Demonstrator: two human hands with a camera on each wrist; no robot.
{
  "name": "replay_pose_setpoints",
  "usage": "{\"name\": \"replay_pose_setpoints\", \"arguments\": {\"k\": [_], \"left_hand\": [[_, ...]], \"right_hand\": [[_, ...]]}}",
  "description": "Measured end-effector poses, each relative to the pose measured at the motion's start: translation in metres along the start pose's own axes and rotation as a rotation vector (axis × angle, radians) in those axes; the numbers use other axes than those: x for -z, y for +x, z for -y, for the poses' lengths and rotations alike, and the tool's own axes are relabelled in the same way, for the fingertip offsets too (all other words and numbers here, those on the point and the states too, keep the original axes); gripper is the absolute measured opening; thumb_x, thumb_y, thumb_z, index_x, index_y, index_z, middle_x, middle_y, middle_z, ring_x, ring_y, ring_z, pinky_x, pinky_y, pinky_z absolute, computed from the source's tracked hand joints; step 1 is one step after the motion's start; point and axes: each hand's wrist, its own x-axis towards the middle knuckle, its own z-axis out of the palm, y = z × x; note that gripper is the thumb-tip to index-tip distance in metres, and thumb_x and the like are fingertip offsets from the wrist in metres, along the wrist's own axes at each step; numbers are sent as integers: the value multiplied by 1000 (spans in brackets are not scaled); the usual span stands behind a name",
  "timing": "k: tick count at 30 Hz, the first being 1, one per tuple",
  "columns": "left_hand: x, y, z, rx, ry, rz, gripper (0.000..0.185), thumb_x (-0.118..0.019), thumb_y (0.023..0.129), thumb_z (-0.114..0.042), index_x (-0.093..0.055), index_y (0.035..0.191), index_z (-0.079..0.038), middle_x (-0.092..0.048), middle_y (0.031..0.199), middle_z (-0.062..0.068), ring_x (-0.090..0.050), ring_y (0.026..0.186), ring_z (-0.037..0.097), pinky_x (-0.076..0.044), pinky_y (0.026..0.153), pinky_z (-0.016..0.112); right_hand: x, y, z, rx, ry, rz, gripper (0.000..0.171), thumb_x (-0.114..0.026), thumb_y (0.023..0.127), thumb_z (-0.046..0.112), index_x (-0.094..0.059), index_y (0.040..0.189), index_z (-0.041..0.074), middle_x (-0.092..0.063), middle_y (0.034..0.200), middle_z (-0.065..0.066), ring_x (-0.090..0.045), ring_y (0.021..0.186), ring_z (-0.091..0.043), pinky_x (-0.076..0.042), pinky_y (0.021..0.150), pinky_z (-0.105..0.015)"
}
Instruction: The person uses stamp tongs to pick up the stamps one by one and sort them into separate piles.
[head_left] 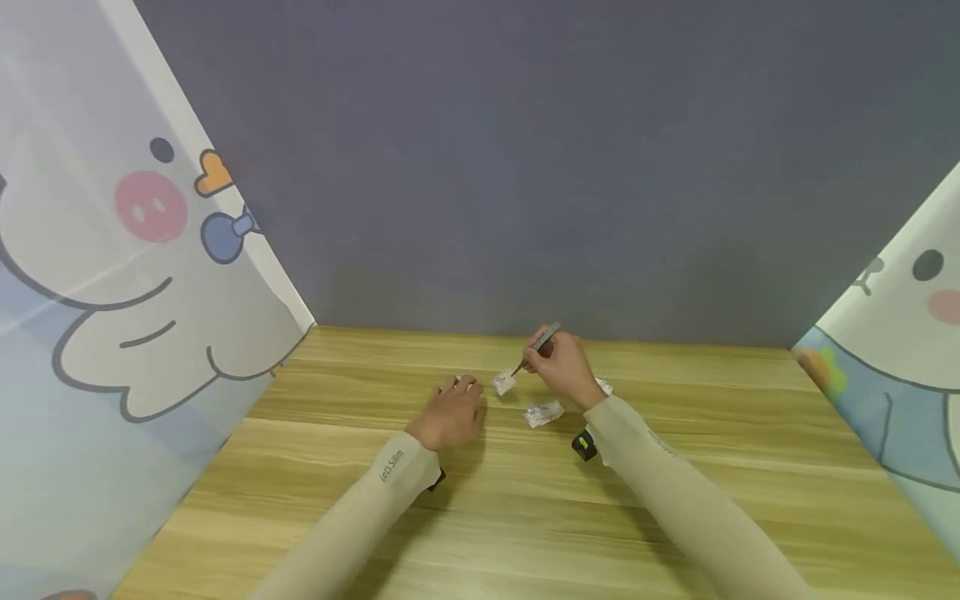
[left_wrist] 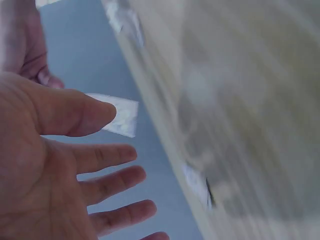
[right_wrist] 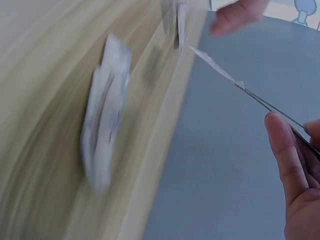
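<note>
My right hand (head_left: 566, 367) pinches a pair of metal tweezers (right_wrist: 270, 106). At their tips is a small, flat white packet (right_wrist: 216, 64), which appears raised off the table in the right wrist view. My left hand (head_left: 450, 414) is just left of that packet, palm down in the head view, with its fingers spread and nothing in them. In the left wrist view its thumb overlaps part of the packet (left_wrist: 126, 118); whether they touch I cannot tell. A crumpled white packet (head_left: 543, 413) lies on the table below the right hand.
Another white packet (head_left: 605, 387) is partly hidden behind the right wrist. One more white piece (left_wrist: 197, 186) lies on the table near the left fingers. The wood-grain table (head_left: 525, 517) meets a grey panel (head_left: 480, 167) behind, with cartoon-printed sheets (head_left: 90, 350) at both sides.
</note>
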Motion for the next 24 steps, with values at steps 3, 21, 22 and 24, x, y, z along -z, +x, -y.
{"name": "replay_pose_setpoints", "arguments": {"k": [3,21,22,24], "left_hand": [[7,-1,9,46,-32,-25,46,-45,101,-24,-40,141,-3,-35,143,12,-30,131,33,-27,101,57],[2,4,33,115,-56,71,40,-44,101,-22,-48,139,-9,-40,142,7,-31,128,32,-25,101,59],[0,5,34,115,-47,77,39,-44,101,-21,-49,138,-9,-41,142,7,-32,127,32,-25,100,59],[-2,5,35,122,-38,89,39,-44,101,-21,-50,137,-10,-41,142,6,-32,127,33,-25,101,59]], "right_hand": [[-15,7,0,-6,25,17,4,-61,91,2,-60,88,0,-64,78,-12,-66,70,-31,-55,60,-33],[-79,41,-25,-169,97,28,6,-60,88,-5,-58,84,-1,-62,75,-16,-65,66,-36,-55,56,-38],[-81,41,-26,-176,88,27,6,-60,88,-4,-58,84,-1,-62,74,-15,-65,66,-36,-55,55,-36],[-84,40,-28,-186,76,32,6,-61,88,-3,-58,84,1,-63,74,-13,-65,66,-35,-54,54,-34]]}}
